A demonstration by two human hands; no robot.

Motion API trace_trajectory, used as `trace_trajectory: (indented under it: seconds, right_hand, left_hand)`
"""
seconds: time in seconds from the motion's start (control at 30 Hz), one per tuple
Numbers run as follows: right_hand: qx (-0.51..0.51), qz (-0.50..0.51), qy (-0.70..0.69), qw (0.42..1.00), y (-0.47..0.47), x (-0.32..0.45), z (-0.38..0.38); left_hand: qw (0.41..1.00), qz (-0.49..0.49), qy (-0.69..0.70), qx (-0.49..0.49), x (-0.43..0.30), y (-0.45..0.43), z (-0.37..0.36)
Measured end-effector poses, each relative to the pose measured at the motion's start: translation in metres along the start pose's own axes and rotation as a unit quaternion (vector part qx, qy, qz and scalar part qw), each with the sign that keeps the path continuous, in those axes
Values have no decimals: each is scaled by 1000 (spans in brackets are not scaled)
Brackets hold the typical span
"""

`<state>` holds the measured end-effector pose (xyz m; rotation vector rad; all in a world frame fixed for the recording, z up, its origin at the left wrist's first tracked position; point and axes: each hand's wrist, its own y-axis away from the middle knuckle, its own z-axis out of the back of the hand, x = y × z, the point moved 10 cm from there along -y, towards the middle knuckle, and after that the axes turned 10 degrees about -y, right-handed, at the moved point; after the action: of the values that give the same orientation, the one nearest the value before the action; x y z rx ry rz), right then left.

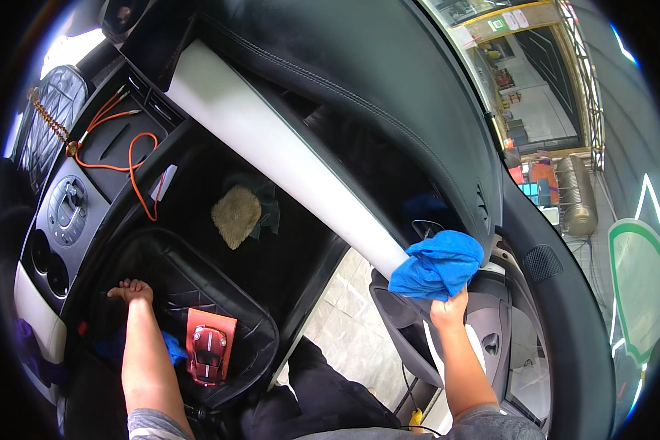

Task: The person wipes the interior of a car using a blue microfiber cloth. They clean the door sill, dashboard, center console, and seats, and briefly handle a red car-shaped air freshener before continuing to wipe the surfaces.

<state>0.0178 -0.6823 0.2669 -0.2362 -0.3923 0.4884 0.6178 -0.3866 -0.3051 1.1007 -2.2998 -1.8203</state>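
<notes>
My right hand (450,311) grips a bunched blue microfiber cloth (437,264). That cloth lies against the door-side end of the long white dashboard trim strip (302,165), next to an air vent. On the left, my left hand (133,291) is over the black quilted leather seat (220,275), its fingers curled with nothing visible in them. A red model car (208,355) on an orange-red base sits on the seat to the right of my left forearm. Another blue cloth (171,347) shows partly behind that forearm.
A beige fluffy wash mitt (236,216) lies in the dark footwell. An orange multi-plug cable (133,155) trails from the centre console tray (115,140) beside a beaded pendant (72,147). The car door (412,316) stands open over the tiled floor (344,308).
</notes>
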Motion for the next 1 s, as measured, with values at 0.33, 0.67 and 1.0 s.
trace_trajectory:
  seconds: [0.33, 0.67, 1.0]
  right_hand:
    - [106, -127, -112, 980, 73, 63, -16]
    - [-206, -276, -667, 660, -30, 99, 22]
    - [45, 49, -167, 984, -345, 94, -49]
  left_hand:
    - [1000, 9, 5, 8, 2, -5, 4]
    - [1000, 12, 20, 3, 3, -9, 4]
    - [1000, -2, -8, -11, -2, 1, 3]
